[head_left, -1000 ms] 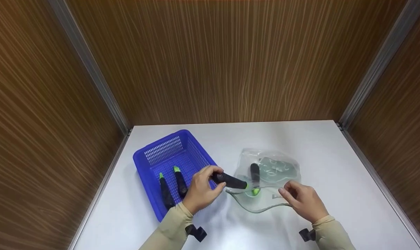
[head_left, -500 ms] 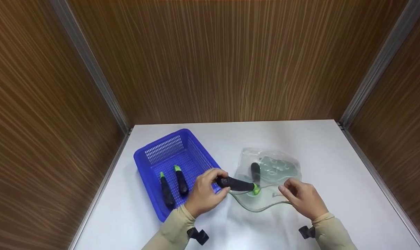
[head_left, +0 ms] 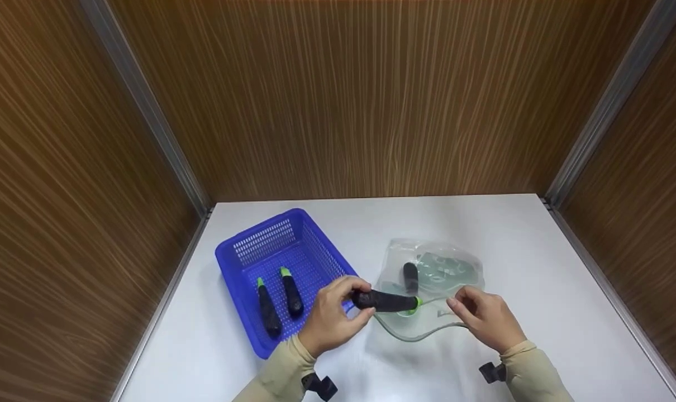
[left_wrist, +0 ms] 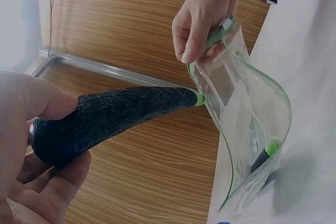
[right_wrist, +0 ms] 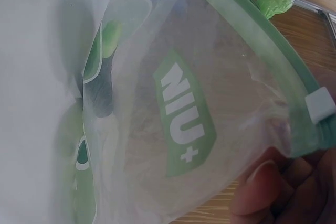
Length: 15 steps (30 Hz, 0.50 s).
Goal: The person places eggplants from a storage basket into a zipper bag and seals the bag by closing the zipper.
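My left hand (head_left: 332, 315) grips a dark eggplant (head_left: 391, 302) by its thick end. Its bright green tip points right, at the mouth of a clear zip bag (head_left: 444, 329) in the head view. In the left wrist view that tip touches or overlaps the green-edged rim; I cannot tell which. My right hand (head_left: 488, 318) pinches the bag's corner beside the white slider (right_wrist: 320, 105). Another dark eggplant (head_left: 410, 278) lies inside the bag, its green end showing in the left wrist view. The bag's mouth gapes open.
A blue plastic basket (head_left: 234, 301) stands to the left on the white table (head_left: 176, 335). Two more eggplants, one further left (head_left: 269, 312) and one beside it (head_left: 291, 293), lie in it. Wood-patterned panels (head_left: 371, 100) enclose the table's back and sides.
My left hand has moved right and slightly down, bringing the eggplant's green tip from the bag's left side to its mouth. The right hand and the bag have stayed almost still.
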Available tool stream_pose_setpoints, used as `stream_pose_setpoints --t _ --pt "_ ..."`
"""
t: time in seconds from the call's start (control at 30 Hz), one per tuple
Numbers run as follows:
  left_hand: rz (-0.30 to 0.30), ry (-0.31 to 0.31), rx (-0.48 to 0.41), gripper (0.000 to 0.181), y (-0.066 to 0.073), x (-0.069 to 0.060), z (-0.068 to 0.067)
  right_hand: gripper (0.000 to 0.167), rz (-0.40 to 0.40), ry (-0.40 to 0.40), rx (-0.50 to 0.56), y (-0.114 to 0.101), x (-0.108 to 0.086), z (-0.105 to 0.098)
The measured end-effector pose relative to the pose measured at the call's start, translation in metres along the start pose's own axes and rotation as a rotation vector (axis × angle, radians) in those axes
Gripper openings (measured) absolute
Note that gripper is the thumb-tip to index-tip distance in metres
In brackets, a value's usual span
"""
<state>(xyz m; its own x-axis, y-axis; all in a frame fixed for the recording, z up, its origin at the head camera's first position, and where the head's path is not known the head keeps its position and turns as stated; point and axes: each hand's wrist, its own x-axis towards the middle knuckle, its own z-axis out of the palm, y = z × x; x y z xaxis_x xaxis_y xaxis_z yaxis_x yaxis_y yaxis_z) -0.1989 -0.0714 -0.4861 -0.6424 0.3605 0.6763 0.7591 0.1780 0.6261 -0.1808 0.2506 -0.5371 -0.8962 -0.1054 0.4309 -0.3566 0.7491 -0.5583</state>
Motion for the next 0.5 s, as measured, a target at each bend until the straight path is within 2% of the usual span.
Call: stream_pose_setpoints --t 0.2,0.4,0.5 --pt "-0.018 -0.009 0.006 0.031 0.003 -0.001 0.0002 0.017 0.016 -0.014 -0.003 0.0003 -0.0013 0.0001" --pt "0.018 -0.026 0.036 0.029 0.0038 -0.0017 0.0007 0.018 0.022 -0.013 -0.005 -0.0003 -0.0018 -0.0002" --pt "0.012 -0.04 0.049 0.028 0.004 -0.0026 0.0024 0.018 0.014 -0.01 -0.006 -0.001 -0.002 -0.0002"
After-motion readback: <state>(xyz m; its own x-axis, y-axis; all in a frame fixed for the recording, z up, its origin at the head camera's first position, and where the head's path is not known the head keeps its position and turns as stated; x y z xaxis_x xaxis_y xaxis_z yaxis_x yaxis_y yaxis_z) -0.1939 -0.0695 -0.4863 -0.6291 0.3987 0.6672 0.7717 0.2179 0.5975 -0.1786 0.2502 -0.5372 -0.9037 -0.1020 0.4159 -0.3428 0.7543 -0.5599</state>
